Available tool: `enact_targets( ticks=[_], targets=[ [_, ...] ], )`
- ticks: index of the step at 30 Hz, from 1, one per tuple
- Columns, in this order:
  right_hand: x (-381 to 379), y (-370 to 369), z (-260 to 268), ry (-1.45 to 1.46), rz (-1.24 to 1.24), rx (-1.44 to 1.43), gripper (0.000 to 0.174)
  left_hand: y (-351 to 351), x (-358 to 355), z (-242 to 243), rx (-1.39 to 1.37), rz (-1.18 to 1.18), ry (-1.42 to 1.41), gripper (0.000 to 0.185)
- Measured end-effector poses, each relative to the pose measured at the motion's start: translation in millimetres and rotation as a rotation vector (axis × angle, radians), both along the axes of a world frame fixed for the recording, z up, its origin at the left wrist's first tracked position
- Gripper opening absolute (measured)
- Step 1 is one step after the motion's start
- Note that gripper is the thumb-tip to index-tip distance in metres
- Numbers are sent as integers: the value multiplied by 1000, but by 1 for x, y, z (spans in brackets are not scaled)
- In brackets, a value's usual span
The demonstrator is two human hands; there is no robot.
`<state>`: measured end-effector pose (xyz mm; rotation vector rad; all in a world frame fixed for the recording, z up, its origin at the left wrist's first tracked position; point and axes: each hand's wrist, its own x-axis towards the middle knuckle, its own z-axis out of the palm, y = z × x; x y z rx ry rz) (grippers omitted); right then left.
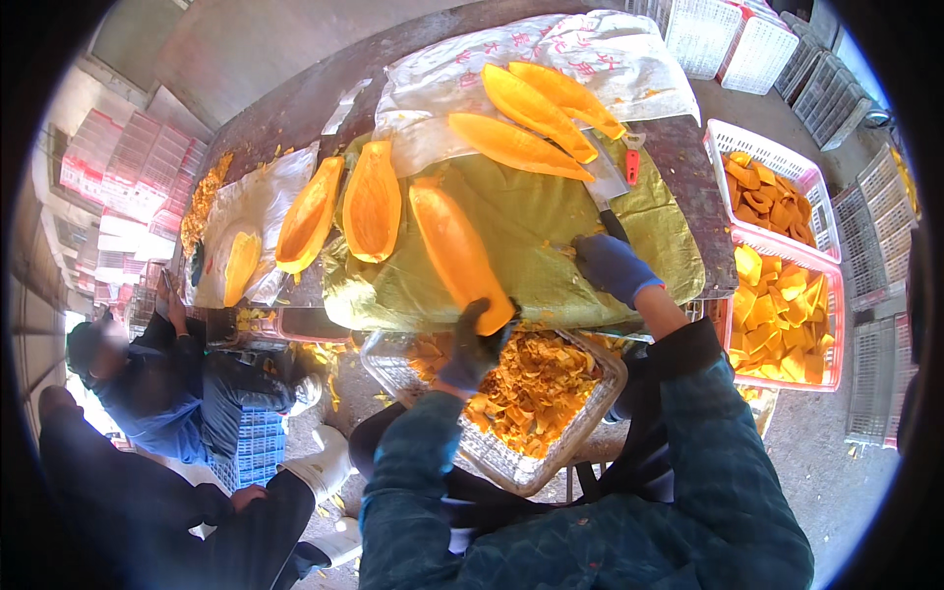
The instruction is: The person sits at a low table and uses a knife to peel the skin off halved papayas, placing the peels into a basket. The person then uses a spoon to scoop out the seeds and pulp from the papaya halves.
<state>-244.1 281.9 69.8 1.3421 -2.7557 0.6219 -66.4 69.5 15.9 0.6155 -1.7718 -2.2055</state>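
My left hand (472,350), in a dark-palmed glove, grips the near end of a long peeled squash piece (453,247). The piece lies over the yellow-green plastic sheet (516,280), its near end jutting past the table edge. On the right, my blue-gloved right hand (616,267) is low over the sheet with its fingers curled. A knife (606,177) lies beyond it, the black handle reaching to the glove; whether I grip it is hidden. Something small and blurred shows at my fingertips. Below my left hand, a plastic crate (531,468) holds peelings (542,383).
Hollowed squash halves (372,203) lie left; further long pieces (516,144) lie at the back beside a red-handled peeler (632,164). Crates of cut squash (782,321) stand right of the table (682,162). At left, one person (147,398) sits near another person's dark-clothed legs (280,509).
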Motion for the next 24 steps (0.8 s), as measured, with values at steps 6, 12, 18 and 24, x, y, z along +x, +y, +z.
enact_targets(
  ticks=[6, 12, 18, 24],
  targets=[
    [-16, 4, 6, 47, -101, 205, 15, 41, -87, -21, 281, -555, 105, 41],
    [-28, 20, 9, -119, -281, 132, 27, 6, -102, 16, -780, -337, 63, 31],
    [-22, 28, 23, -244, -280, 137, 33, -136, -76, 67, -1718, -84, -473, 61],
    [-23, 8, 5, -167, -187, 150, 28, -170, -39, 42, -469, -155, -417, 38]
  ],
)
